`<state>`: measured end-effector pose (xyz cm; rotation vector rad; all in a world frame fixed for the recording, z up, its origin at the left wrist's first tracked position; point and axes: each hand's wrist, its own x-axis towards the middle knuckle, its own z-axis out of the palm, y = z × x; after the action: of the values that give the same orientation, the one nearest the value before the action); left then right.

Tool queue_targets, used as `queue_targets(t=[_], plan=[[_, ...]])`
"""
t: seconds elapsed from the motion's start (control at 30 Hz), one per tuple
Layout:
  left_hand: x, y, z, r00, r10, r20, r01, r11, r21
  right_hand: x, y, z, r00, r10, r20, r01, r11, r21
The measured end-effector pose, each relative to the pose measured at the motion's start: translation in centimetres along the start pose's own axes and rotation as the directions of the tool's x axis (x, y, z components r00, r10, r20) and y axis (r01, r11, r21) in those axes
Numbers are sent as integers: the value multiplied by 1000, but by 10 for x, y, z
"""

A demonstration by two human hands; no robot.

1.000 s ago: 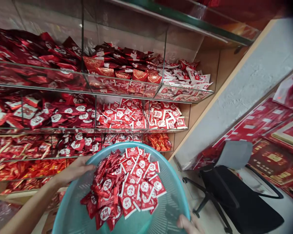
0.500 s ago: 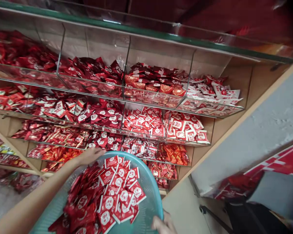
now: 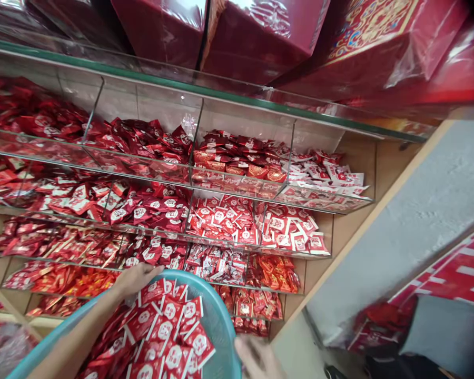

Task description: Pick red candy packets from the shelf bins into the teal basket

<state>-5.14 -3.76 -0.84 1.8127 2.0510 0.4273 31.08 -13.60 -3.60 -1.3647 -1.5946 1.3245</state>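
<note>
A turquoise plastic basket (image 3: 221,310) is at the bottom, filled with small red and white packets (image 3: 169,331). My left hand (image 3: 136,279) is at its far rim, with the fingers bent over the edge and the forearm crossing above the basket. Beside the right rim is my right hand (image 3: 258,358), smeared by motion and cut off by the lower frame edge; its grip is unclear. In front, glass-fronted shelf compartments hold dark red packets (image 3: 154,137), red and white packets (image 3: 221,218) and orange-red packets (image 3: 278,271).
Large dark red boxes (image 3: 260,37) in clear film stand above the glass shelf edge (image 3: 161,84). To the right are a wooden side panel (image 3: 363,226) and a grey wall (image 3: 426,205). A grey object (image 3: 442,326) lies beside red material at lower right.
The basket and both hands sit lower in view, and the basket and left hand are farther left. The shelves have shifted down, showing more of the boxes. The right hand is more blurred.
</note>
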Motion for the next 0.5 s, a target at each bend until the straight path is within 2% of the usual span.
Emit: queue_targets(t=[0.07,0.13,0.23,0.3,0.37,0.43,0.5], plan=[[4,3,0,1000,-18,-12,19,1000,20,10,-21,-25,989,-116,-95,102,984,-145],[7,6,2,1000,-21,-16,21,1000,19,23,-47,-47,956,-230,-181,174,944,-281],[11,13,6,1000,-11,-13,11,1000,16,44,-89,-70,869,-453,-199,319,820,-475],[12,18,6,1000,-9,0,9,1000,27,59,-115,-75,791,-589,-167,393,698,-599],[12,23,6,1000,-5,6,5,999,41,76,-137,-74,731,-672,-118,414,574,-706],[12,27,4,1000,-4,1,3,999,48,94,-152,-69,707,-705,-65,384,459,-801],[11,30,3,1000,-20,-1,20,998,54,110,-160,-61,713,-701,-25,324,361,-875]])
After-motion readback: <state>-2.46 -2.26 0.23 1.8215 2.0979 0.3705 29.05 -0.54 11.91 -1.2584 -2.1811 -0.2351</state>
